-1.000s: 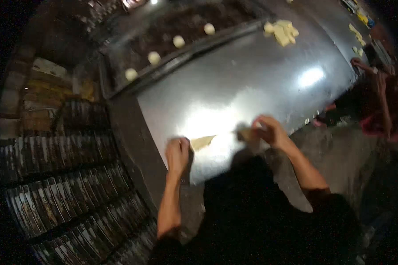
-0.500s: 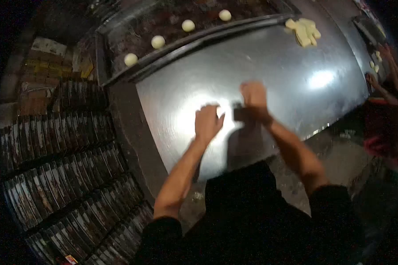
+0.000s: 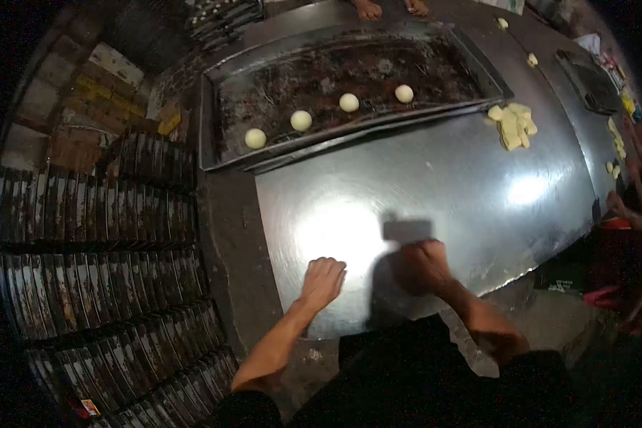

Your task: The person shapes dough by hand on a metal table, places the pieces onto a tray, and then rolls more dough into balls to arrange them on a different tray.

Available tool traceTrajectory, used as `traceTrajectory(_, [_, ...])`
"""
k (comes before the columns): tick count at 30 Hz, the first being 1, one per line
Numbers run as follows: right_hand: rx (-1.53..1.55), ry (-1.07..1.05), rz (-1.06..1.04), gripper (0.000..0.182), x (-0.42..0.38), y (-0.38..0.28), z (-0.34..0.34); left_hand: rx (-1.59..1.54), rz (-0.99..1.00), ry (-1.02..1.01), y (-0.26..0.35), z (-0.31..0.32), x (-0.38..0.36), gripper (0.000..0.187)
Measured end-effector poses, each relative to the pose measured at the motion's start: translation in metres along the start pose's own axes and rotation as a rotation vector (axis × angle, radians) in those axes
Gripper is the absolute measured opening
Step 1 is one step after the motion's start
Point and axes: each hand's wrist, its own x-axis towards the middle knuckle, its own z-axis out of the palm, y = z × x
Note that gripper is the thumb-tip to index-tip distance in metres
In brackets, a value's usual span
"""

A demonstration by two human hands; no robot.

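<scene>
My left hand (image 3: 323, 280) is low over the metal table, near its front edge, with its fingers curled together and anything under them hidden. To its right, my right hand (image 3: 424, 268) is closed and partly blurred, and its palm is out of sight. A dark rectangular patch lies just beyond it; whether it is a shadow or an object I cannot tell. Pale dough pieces (image 3: 512, 127) are piled at the table's back right. Several round dough balls, one at the left end (image 3: 255, 138), sit in a row in a dark tray (image 3: 210, 135).
Stacked dark trays (image 3: 85, 285) fill the left side. At the far edge is another person's hand (image 3: 367, 9); a co-worker's hand (image 3: 624, 210) is at the right, near small dough pieces (image 3: 615, 139). A dark pan (image 3: 586, 84) stands at the back right.
The view has shifted, so the tray and dough appear lower. Both my hands are nearer the front edge of the table. Another person's hands now show at the far edge.
</scene>
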Motion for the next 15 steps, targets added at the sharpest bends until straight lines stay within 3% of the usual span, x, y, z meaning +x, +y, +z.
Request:
traceTrajectory(1, [-0.008, -0.002, -0.020, 0.027, -0.007, 0.002, -0.013, 0.100, -0.078, -0.119, -0.018, -0.011, -0.003, 0.009])
traceTrajectory(2, [-0.407, 0.154, -0.156, 0.024, -0.009, 0.000, -0.030, 0.202, -0.160, -0.230, -0.033, -0.015, -0.002, 0.009])
traceTrajectory(3, [-0.797, 0.316, -0.284, 0.021, -0.008, -0.003, -0.036, 0.126, -0.166, 0.093, -0.041, 0.001, 0.012, 0.011])
traceTrajectory(4, [-0.670, 0.596, -0.415, 0.012, 0.022, -0.019, -0.035, 0.131, -0.234, 0.172, -0.033, 0.005, 0.040, 0.012])
traceTrajectory(5, [-0.623, 0.686, -0.367, 0.009, 0.056, -0.029, -0.032, 0.118, -0.301, 0.288, -0.022, 0.012, 0.066, 0.015])
traceTrajectory(6, [-0.513, 0.583, -0.349, 0.010, 0.081, -0.034, -0.025, 0.057, -0.367, 0.327, -0.013, 0.019, 0.083, 0.020])
traceTrajectory(8, [-0.454, 0.529, -0.385, 0.010, 0.075, -0.069, -0.013, 0.033, -0.353, 0.154, 0.006, 0.019, 0.079, 0.025])
traceTrajectory(10, [-0.338, 0.400, -0.500, 0.010, 0.057, -0.036, -0.014, -0.024, -0.260, 0.016, 0.004, 0.005, 0.048, 0.034])
traceTrajectory(12, [-0.110, 0.382, -0.397, 0.019, 0.038, -0.043, -0.032, -0.322, -0.324, -0.172, -0.015, -0.015, 0.043, 0.037])
traceTrajectory(14, [-0.107, 0.319, -0.368, 0.022, 0.045, -0.068, -0.056, -0.529, -0.495, -0.092, -0.015, -0.051, 0.081, 0.035])
traceTrajectory(15, [-0.104, 0.246, -0.330, 0.026, 0.055, -0.082, -0.071, -0.399, -0.387, -0.002, -0.015, -0.075, 0.111, 0.030])
